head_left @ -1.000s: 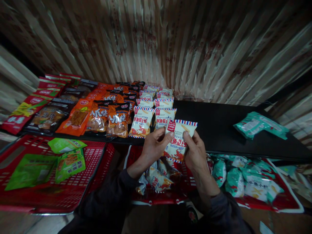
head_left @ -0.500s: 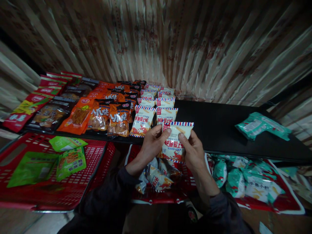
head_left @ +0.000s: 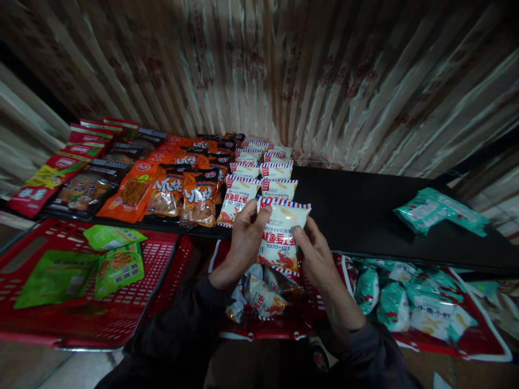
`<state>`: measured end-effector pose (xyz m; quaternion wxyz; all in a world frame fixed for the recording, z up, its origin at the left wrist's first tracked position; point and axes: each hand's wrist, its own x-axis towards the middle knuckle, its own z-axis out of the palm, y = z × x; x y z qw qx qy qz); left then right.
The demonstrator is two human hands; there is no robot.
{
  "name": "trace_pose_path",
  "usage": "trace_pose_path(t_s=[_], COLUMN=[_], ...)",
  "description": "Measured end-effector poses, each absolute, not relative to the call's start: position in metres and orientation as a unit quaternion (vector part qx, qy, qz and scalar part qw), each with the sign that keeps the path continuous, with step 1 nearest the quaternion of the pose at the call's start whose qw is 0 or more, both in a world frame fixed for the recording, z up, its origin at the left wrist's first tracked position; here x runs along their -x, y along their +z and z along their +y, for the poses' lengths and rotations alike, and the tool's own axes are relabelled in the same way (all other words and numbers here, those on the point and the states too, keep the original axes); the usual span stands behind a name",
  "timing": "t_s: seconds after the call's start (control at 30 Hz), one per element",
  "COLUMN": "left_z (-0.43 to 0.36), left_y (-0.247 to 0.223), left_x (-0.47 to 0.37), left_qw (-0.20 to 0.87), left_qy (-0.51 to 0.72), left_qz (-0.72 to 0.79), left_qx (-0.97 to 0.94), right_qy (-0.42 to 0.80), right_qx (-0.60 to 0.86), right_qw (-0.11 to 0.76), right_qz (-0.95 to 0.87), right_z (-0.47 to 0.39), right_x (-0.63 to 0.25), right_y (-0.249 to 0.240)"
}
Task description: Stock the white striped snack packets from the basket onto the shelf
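Left hand: the left hand (head_left: 245,237) pinches the upper left edge of a white snack bag (head_left: 281,235), thumb on the front.
Right hand: the right hand (head_left: 318,251) grips the same bag's right edge, thumb on its face, so both hands are full.
Held bag: raised between the two hands, printed face up, its striped top edge overlapping the nearest bag of the right-hand column.
What has changed: over the last second the hands have carried the bag leftward, bringing it more nearly in line with that column; the rows look unaltered.
What that means: the bag seems better lined up, but remains in the grasp and has not been laid down.
Beyond the hands: two columns of white bags (head_left: 239,201) on the black shelf (head_left: 344,210), with orange-and-black packets (head_left: 198,200) farther left.
Below the hands: a red basket (head_left: 259,334) with more loose white bags (head_left: 261,297).
Right of the hands: a teal bag (head_left: 419,210) on the shelf, and teal-and-white bags (head_left: 392,308) in another basket (head_left: 484,346).
Left of the hands: green packets (head_left: 119,270) in a third basket (head_left: 121,327).
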<state>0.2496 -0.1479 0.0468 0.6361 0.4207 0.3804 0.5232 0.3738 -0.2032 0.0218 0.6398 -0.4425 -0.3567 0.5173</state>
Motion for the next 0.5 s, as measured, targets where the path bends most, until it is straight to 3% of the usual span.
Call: trace_pose_path(t_s=[0.2,0.5], left_z=[-0.134,-0.13], left_y=[0.051,0.059], left_x=[-0.242,-0.233], left_qw=[0.578,0.598], left_qy=[0.627,0.628], left_qz=[0.388,0.381], left_qx=[-0.351,-0.32], right_qy=[0.578,0.561], right_qx=[0.436,0.489], right_qw=[0.583,0.617], right_qz=[-0.369,-0.257], right_z=[-0.203,-0.2], right_x=[-0.373,-0.364], right_y=[0.016,0.012])
